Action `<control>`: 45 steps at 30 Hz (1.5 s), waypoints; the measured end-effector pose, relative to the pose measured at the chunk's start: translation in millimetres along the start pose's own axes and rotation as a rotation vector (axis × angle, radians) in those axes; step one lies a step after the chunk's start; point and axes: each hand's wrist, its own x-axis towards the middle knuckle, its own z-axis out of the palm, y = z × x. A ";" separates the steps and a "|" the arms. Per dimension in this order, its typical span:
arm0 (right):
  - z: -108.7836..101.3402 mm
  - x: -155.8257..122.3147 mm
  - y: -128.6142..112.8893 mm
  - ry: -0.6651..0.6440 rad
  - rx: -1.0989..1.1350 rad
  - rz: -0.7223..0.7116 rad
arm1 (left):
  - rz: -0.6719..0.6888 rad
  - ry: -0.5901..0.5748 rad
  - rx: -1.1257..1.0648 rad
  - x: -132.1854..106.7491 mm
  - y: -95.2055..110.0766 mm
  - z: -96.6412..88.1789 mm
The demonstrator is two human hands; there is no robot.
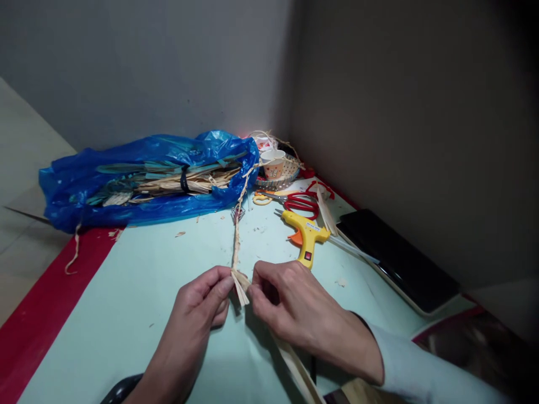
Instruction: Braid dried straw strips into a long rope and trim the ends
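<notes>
A thin braid of pale dried fibre (237, 235) runs from the basket area at the back toward me across the table. My left hand (202, 306) pinches its near end between thumb and forefinger. Just to the right, my right hand (295, 306) is closed on a loose strip at the same end. Short split ends (241, 292) of the fibre fan out between the two hands. A long pale strip (297, 365) passes below my right hand toward the front edge. The fingertips of my right hand are partly hidden.
A blue plastic bag (164, 210) holding bundled dried strips (197, 182) lies at the back left. Behind the braid stand a paper cup (273, 164) and a woven basket (290, 170). Red-handled scissors (302, 205), a yellow glue gun (309, 235) and a black-topped device (400, 264) lie to the right.
</notes>
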 end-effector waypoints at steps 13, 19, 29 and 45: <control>-2.1 2.6 -3.9 -0.112 0.026 -0.106 | 0.058 0.060 0.161 -1.7 1.2 1.1; -7.8 2.6 2.9 -0.086 0.177 0.010 | 0.053 0.114 0.063 -3.9 4.2 1.5; -9.7 14.8 13.6 -0.310 0.597 0.037 | 0.074 0.054 0.039 -4.0 5.1 0.2; -13.3 13.4 19.6 -0.342 0.671 0.062 | 0.061 0.025 0.039 -3.3 5.4 0.1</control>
